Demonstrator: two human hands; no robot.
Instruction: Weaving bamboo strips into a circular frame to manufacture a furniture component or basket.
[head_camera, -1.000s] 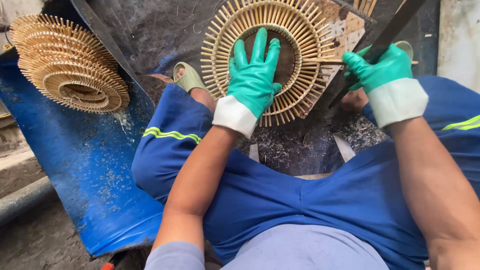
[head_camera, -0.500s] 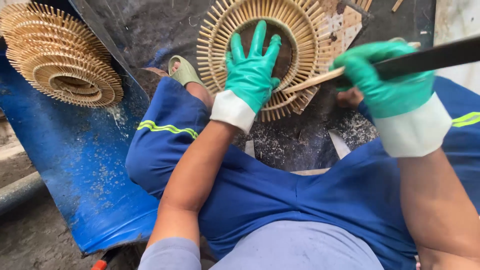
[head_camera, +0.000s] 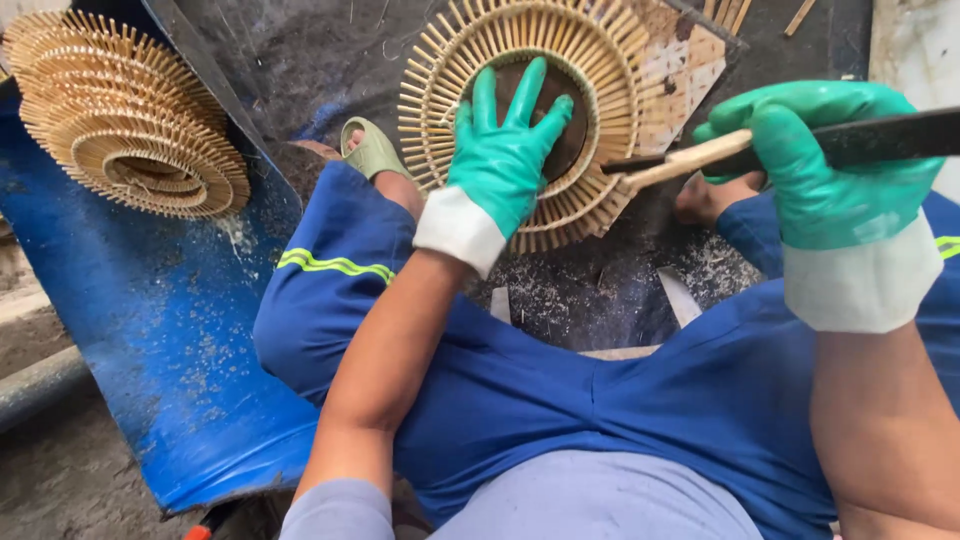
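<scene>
Head view showed my left hand (head_camera: 505, 150) pressed, fingers spread, on the round bamboo piece (head_camera: 530, 110) between my feet; my right hand (head_camera: 820, 160) clenched the knife (head_camera: 790, 148). Trimming its spokes, I judged; next needed careful aim.

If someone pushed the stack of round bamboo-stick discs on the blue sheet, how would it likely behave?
The stack of discs already looks tilted and unevenly layered, so a push would probably slide the top ones off. Thin open sticks suggest it is light. The protruding stick ends look brittle and might snap if gripped hard. The blue sheet slopes, favouring sliding.
</scene>
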